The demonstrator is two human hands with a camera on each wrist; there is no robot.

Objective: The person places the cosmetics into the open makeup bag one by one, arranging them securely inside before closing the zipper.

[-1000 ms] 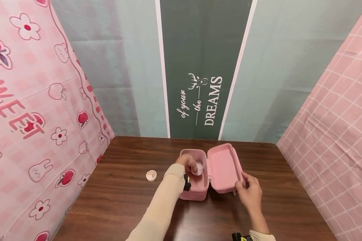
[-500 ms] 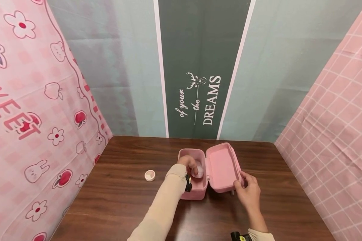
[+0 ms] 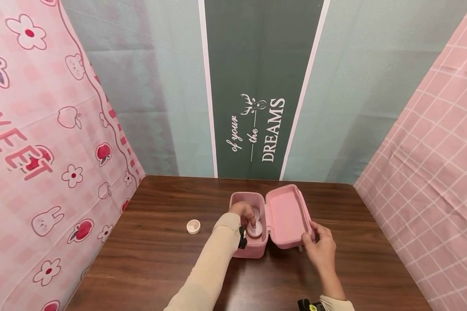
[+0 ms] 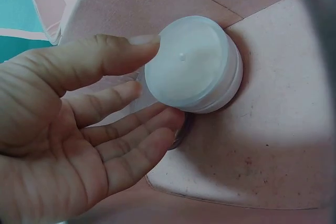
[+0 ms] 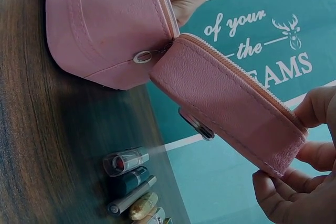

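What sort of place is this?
Probably a makeshift indoor booth, perhaps for filming: a wood-look table hemmed in by a printed backdrop lettered "DREAMS", a pink fruit-print cloth and a pink grid-patterned cloth.

White jar point(image 3: 254, 230) (slightly) nearer case front point(image 3: 250, 252)

A long, plain cream sleeve point(image 3: 204, 272) covers the person's left side, toward seven o'clock in the head view, with soft folds gathered near its cuff point(image 3: 226, 219). At the cuff's four o'clock side sits a small black camera point(image 3: 242, 240) with a pale yellowish spot. Toward five o'clock, a matching cream sleeve end point(image 3: 337, 304) stops short of the right hand point(image 3: 322, 246); beside it at nine o'clock, a second black camera point(image 3: 304, 305) shows bright yellow. The left hand point(image 4: 65, 135) has slender fingers point(image 4: 126, 166).
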